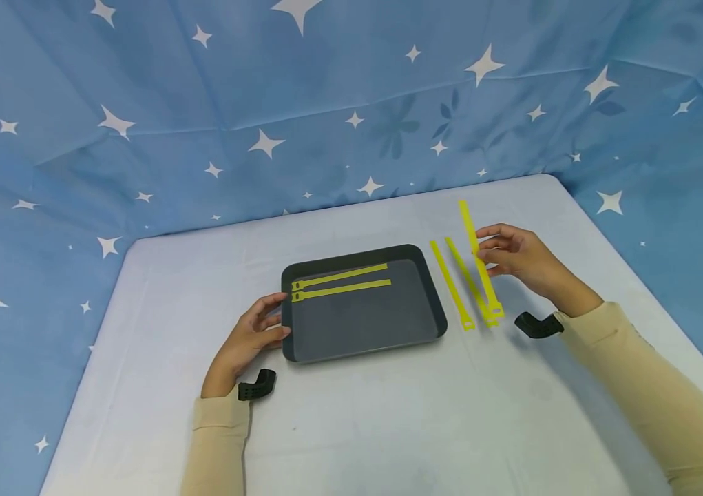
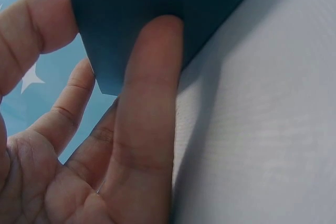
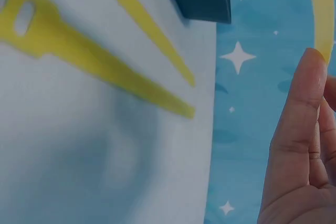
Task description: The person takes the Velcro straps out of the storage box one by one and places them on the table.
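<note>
At the left end of a dark grey tray (image 1: 357, 324), my left hand (image 1: 252, 334) grips the rim; the left wrist view has the thumb (image 2: 152, 77) against its outer wall. Inside the tray lie two yellow cable ties (image 1: 345, 289), side by side along the far part, slotted heads to the left. My right hand (image 1: 518, 258) pinches another yellow cable tie (image 1: 469, 224) near its middle, raised over the table with its slotted head toward me. Two more yellow cable ties (image 1: 450, 284) lie between the tray and this hand, one partly behind the held one.
A white cloth covers the table (image 1: 376, 427). Behind it and along the sides hangs a blue curtain (image 1: 326, 83) with white stars. Black wrist mounts (image 1: 257, 386) stick out at both sleeve cuffs.
</note>
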Demonstrator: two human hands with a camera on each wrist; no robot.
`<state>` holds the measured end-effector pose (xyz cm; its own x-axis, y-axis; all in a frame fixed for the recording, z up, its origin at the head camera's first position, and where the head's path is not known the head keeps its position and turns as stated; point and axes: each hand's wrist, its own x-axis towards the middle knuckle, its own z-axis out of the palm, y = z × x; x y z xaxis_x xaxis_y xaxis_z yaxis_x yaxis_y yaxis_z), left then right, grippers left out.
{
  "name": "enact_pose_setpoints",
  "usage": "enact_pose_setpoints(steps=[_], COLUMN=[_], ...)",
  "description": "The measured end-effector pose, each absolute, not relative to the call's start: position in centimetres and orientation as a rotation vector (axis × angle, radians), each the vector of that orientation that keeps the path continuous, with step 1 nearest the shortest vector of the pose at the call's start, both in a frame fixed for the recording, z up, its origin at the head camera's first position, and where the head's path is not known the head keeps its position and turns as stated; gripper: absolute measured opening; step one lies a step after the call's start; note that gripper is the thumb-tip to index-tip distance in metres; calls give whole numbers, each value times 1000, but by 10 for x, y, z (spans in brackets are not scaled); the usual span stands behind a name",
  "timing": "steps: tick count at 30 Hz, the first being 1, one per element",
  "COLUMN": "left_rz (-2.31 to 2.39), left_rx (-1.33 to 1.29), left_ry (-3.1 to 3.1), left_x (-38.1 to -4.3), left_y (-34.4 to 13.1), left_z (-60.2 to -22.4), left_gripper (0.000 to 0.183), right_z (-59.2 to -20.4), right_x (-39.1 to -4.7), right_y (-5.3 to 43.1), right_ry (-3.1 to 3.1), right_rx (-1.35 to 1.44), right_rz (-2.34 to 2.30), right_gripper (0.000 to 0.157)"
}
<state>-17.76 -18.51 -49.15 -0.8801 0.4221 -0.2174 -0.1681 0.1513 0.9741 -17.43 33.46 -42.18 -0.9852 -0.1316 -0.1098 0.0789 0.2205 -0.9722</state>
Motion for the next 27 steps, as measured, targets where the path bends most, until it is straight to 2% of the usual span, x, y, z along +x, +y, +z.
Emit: enact_pose_setpoints(steps=[9,14,23,27], left_rz=[1789,1793,1788,1781], left_rx=[237,233,229,224], left_ry=[1976,1972,1973,1981], left_x=[-177,-178,-178,-178], left_y=[-185,-185,-184,-184], left_z=[-491,-491,-491,-490], left_gripper=[72,72,72,72], right_z=[-438,-444,-455,-461], right_x=[-186,-192,-199,-202], right_y=[359,367,373,375], right_ry=[2335,2320,2298,2294], right_rx=[81,119,129,148], right_rz=[-1757,-1724,-1616,-1572], right_gripper=[23,27,51,55])
